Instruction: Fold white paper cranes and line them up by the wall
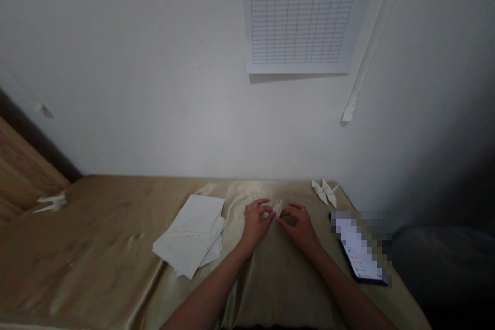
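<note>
A small folded white paper piece (277, 209) is pinched between the fingertips of the left hand (255, 224) and the right hand (298, 228); its exact form appears too small to resolve. A stack of white paper sheets (189, 234) lies left of the hands on the gold satin tablecloth (96, 247). Two paper cranes (325, 192) lie beyond the right hand, and a smartphone (359, 252) lies to its right.

1 head-worn view, forward and down across a covered table (88, 268) toward a white wall (154, 72)
</note>
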Demonstrator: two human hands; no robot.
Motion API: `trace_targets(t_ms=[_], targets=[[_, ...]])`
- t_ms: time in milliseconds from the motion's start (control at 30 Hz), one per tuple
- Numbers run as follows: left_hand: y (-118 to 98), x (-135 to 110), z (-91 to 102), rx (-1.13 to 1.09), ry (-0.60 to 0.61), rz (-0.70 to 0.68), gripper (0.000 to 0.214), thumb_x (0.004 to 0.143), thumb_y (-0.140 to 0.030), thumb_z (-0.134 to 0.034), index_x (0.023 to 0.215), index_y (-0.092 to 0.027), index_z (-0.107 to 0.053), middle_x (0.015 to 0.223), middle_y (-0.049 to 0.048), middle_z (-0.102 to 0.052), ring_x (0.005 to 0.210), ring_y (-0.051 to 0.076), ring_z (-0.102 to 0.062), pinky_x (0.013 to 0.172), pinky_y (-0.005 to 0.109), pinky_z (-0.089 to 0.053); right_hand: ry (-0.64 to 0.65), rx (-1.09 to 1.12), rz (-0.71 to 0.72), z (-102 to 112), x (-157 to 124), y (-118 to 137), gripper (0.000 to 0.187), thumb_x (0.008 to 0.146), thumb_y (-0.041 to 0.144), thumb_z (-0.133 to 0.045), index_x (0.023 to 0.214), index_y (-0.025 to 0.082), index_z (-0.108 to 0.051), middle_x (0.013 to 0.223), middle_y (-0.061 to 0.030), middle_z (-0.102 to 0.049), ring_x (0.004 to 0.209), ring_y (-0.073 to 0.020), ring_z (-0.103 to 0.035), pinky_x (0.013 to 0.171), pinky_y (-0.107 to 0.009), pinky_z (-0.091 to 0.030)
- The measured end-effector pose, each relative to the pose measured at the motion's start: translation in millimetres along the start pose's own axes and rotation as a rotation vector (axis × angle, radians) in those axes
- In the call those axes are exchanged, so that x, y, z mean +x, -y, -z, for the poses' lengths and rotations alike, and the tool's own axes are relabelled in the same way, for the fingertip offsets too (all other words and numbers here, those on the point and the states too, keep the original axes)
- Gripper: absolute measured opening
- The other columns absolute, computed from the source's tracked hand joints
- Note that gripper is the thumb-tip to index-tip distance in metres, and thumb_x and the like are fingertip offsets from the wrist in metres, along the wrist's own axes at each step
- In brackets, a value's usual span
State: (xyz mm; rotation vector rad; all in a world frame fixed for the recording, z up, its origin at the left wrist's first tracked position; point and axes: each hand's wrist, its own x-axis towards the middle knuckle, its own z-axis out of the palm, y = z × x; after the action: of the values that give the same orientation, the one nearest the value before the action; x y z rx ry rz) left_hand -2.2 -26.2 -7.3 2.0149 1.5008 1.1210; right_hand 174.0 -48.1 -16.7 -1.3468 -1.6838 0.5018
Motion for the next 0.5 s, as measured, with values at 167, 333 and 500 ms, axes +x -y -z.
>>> trace_targets(t_ms=[167, 333, 500], targets=[[2, 0, -1.6, -0.003, 0.016, -0.015, 0.007, 0.081, -0.020, -0.072, 0.082, -0.026, -0.077, 0.125, 0.0029, -0.067, 0.121, 0.025, -0.056, 0.112, 0.052, -0.033, 0.019, -0.004, 0.015, -1, 1, -9, 0.012, 0.081, 0.027, -0.064, 0.087, 0.025, -0.073, 0.100, -0.0045, -0.073, 0.122, -0.0274, -0.051, 0.109, -0.047, -0.036], [2, 0, -3.2, -0.008, -0.005, -0.012, 0.012, 0.076, -0.014, -0.075, 0.081, -0.024, -0.077, 0.129, 0.0054, -0.063, 0.122, 0.026, -0.054, 0.110, 0.051, -0.036, 0.042, -0.016, 0.063, -4, 2, -13, 0.015, 0.083, 0.026, -0.061, 0.092, 0.025, -0.072, 0.103, -0.0045, -0.073, 0.124, -0.0274, -0.048, 0.108, -0.048, -0.035], [3, 1, -4.1, 0.008, -0.021, 0.030, 0.016, 0.070, -0.006, -0.075, 0.074, -0.021, -0.077, 0.131, 0.0088, -0.061, 0.124, 0.028, -0.052, 0.109, 0.050, -0.037, 0.068, -0.051, 0.098, -7, 0, -10, 0.013, 0.086, 0.027, -0.058, 0.089, 0.025, -0.070, 0.109, -0.0041, -0.072, 0.126, -0.0276, -0.046, 0.110, -0.050, -0.030]])
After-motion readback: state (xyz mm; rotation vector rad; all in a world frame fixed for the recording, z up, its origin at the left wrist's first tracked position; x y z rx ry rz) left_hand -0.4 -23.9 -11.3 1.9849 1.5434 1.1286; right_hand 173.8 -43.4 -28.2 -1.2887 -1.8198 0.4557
